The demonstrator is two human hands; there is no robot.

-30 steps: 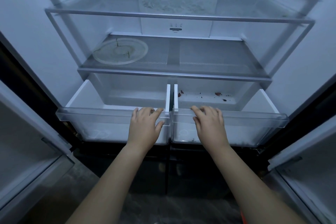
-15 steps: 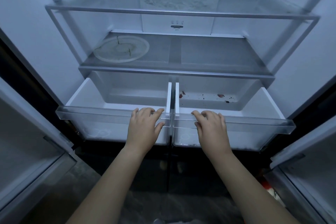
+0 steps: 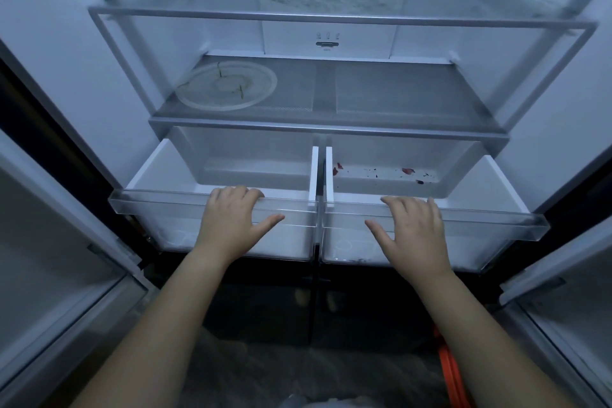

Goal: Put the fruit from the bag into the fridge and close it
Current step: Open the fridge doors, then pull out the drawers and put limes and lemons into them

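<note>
The fridge [image 3: 331, 33] stands open with both doors swung out. Its two clear crisper drawers are pulled out side by side. My left hand [image 3: 231, 222] grips the front rim of the left drawer [image 3: 159, 205], fingers hooked over the edge and thumb stretched out along the front. My right hand [image 3: 414, 232] rests on the front rim of the right drawer [image 3: 490, 219] with fingers spread and fairly straight. The left drawer holds nothing; the right one has a few red scraps [image 3: 409, 171] on its floor. No fruit is in view.
A round glass plate [image 3: 227, 86] lies on the left of the shelf [image 3: 331, 129] above the drawers. The open left door [image 3: 49, 258] and right door [image 3: 569, 291] flank me. An orange strap-like object [image 3: 450, 374] lies on the floor at lower right.
Both hands have slid apart along the drawer rims, left hand leftward, right hand rightward. The right drawer has come out a little farther. My right fingers have straightened.
</note>
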